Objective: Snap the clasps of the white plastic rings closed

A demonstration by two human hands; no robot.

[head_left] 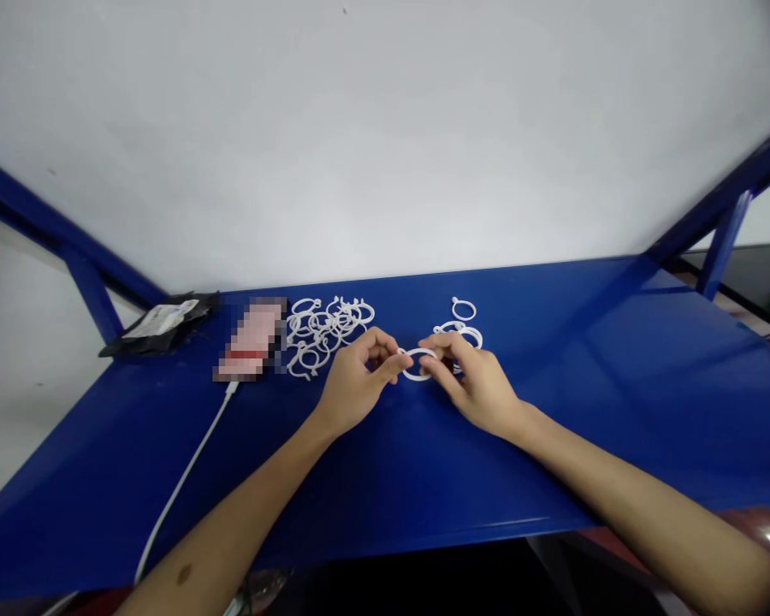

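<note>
Blue shelf [616,385]: white ring [417,378] held flat between left hand [352,387], right hand [481,389].

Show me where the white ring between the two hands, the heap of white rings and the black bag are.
white ring [416,377], head view, on its lower arc.
heap of white rings [324,334], head view, on the middle of the heap.
black bag [160,320], head view, on its white label.
</note>
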